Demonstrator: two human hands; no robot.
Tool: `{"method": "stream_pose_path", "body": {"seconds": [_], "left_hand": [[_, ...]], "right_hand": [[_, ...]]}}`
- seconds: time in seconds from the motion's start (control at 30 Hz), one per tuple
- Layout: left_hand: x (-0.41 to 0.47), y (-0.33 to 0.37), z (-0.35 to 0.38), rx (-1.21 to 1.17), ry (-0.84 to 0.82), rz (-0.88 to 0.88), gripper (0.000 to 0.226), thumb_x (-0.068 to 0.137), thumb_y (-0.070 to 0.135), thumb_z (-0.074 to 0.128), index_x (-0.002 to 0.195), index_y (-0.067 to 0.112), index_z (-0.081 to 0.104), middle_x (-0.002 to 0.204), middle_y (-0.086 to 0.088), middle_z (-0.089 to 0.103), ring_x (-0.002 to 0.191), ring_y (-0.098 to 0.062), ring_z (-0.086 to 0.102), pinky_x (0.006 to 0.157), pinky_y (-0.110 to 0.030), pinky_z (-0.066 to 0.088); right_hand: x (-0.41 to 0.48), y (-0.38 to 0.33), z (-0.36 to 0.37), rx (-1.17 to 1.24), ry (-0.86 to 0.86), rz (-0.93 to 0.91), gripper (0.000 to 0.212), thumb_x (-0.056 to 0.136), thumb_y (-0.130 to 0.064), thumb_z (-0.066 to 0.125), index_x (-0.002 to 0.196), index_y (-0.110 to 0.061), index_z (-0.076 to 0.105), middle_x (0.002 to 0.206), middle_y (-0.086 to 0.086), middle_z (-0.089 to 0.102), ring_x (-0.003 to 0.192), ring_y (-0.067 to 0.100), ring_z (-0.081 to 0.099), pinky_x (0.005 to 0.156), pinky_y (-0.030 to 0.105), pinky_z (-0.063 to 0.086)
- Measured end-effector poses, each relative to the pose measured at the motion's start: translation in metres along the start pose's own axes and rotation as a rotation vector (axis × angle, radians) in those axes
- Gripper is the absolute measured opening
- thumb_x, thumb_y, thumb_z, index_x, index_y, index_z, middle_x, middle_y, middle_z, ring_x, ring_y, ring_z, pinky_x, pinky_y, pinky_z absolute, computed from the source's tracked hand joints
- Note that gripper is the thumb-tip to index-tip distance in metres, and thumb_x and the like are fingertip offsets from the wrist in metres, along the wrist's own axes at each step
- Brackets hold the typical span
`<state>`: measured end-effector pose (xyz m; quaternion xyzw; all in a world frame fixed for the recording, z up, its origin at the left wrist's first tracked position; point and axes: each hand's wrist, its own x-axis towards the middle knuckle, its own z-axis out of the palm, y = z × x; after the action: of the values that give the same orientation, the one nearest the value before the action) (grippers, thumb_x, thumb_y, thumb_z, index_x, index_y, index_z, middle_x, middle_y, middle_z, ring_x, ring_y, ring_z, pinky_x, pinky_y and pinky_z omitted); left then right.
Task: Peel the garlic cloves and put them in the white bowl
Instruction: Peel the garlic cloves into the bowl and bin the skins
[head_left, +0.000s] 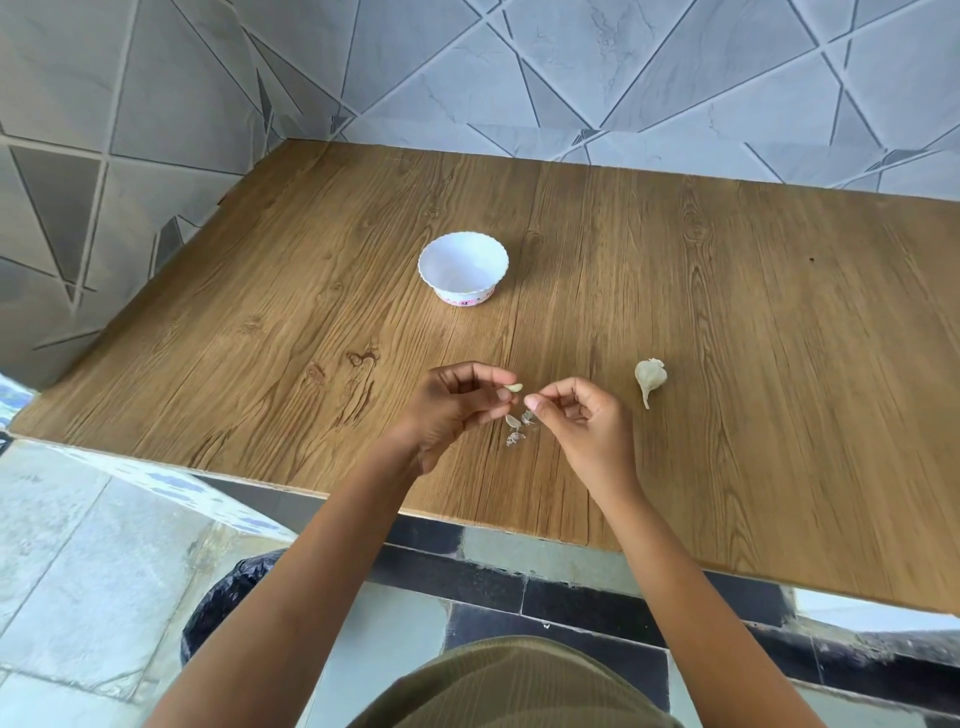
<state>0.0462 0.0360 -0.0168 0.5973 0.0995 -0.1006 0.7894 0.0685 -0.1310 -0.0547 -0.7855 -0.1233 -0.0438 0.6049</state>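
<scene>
My left hand (457, 402) pinches a clove (515, 387), nearly bare. My right hand (582, 421) is pinched together, on skin or nothing, I cannot tell. Peels (516, 426) lie beneath. The far bowl (441, 260) looks empty, and the bulb (649, 378) waits on the right.

Bare table (311, 312) lies between hands (524, 410) and white bowl (463, 267); garlic bulb (649, 378) sits right.
</scene>
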Motion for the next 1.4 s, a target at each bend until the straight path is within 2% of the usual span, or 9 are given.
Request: {"method": "stream_pose_path", "body": {"seconds": [0.2,0.33,0.43,0.6,0.7,0.83,1.13,1.27,1.4], "left_hand": [[-0.001,0.003,0.002,0.167,0.06,0.088,0.014,0.08,-0.002,0.068,0.09,0.008,0.066,0.079,-0.005,0.068,0.07,-0.007,0.066,0.066,-0.017,0.054],[-0.001,0.003,0.001,0.2,0.047,0.073,0.009,0.08,0.002,0.07,0.087,0.007,0.067,0.077,-0.007,0.067,0.07,-0.01,0.065,0.069,-0.019,0.055],[0.001,0.0,0.003,0.187,0.076,0.017,0.008,0.08,0.002,0.07,0.086,0.006,0.067,0.072,-0.004,0.069,0.066,-0.008,0.066,0.065,-0.017,0.055],[0.004,-0.004,0.0,0.072,0.188,-0.022,0.004,0.082,0.004,0.069,0.083,0.005,0.065,0.069,-0.004,0.068,0.061,-0.009,0.064,0.06,-0.016,0.054],[0.016,-0.005,-0.022,0.372,0.371,0.098,0.01,0.08,0.008,0.074,0.08,0.005,0.065,0.065,-0.004,0.063,0.056,-0.01,0.056,0.056,-0.021,0.049],[0.036,-0.005,-0.042,0.855,0.5,0.265,0.006,0.077,0.01,0.074,0.079,0.011,0.069,0.073,0.0,0.066,0.064,-0.008,0.057,0.061,-0.024,0.047],[0.036,-0.007,-0.036,1.139,0.398,0.443,0.016,0.077,-0.001,0.063,0.085,0.009,0.071,0.088,-0.004,0.069,0.068,-0.02,0.062,0.061,-0.028,0.048],[0.035,-0.011,-0.012,1.221,0.071,0.472,0.03,0.08,-0.007,0.05,0.099,0.003,0.071,0.1,-0.01,0.07,0.085,-0.025,0.066,0.074,-0.037,0.054],[0.034,-0.017,0.004,1.354,-0.122,0.466,0.035,0.078,-0.004,0.042,0.1,0.001,0.069,0.1,-0.012,0.067,0.083,-0.029,0.065,0.068,-0.042,0.054]], "right_hand": [[0.003,-0.005,0.003,0.016,-0.136,-0.054,0.02,0.086,-0.01,0.068,0.103,-0.021,0.066,0.095,-0.01,0.067,0.085,0.0,0.064,0.068,0.016,0.051],[0.004,-0.002,0.004,-0.031,-0.062,-0.126,0.012,0.081,-0.011,0.073,0.093,-0.016,0.072,0.086,-0.006,0.071,0.076,0.009,0.067,0.063,0.025,0.053],[0.002,-0.001,0.004,-0.235,0.048,-0.285,0.006,0.078,-0.014,0.075,0.084,-0.013,0.074,0.078,-0.005,0.071,0.061,0.001,0.058,0.052,0.018,0.043],[-0.001,-0.002,0.004,-0.43,0.176,-0.343,0.007,0.078,-0.017,0.074,0.073,-0.014,0.069,0.072,-0.009,0.068,0.066,0.009,0.061,0.05,0.025,0.045],[-0.002,0.007,-0.002,-0.467,0.099,-0.267,0.004,0.08,-0.015,0.074,0.083,-0.016,0.07,0.082,-0.008,0.07,0.076,0.013,0.065,0.058,0.032,0.053],[-0.007,0.014,-0.002,-0.529,-0.034,-0.181,0.025,0.085,-0.018,0.07,0.109,-0.01,0.069,0.104,0.002,0.071,0.096,0.021,0.066,0.079,0.04,0.056],[-0.018,0.012,-0.005,-0.492,-0.055,-0.113,0.03,0.088,-0.02,0.067,0.116,-0.01,0.065,0.112,0.0,0.068,0.106,0.013,0.062,0.09,0.023,0.047],[-0.023,0.009,-0.011,-0.38,-0.007,-0.032,0.032,0.089,-0.02,0.064,0.121,-0.012,0.062,0.116,-0.009,0.062,0.109,0.0,0.054,0.09,0.0,0.033],[-0.027,0.011,-0.014,-0.272,0.024,0.022,0.03,0.09,-0.016,0.063,0.12,-0.012,0.062,0.114,-0.01,0.062,0.106,-0.003,0.055,0.091,0.0,0.035]]}}
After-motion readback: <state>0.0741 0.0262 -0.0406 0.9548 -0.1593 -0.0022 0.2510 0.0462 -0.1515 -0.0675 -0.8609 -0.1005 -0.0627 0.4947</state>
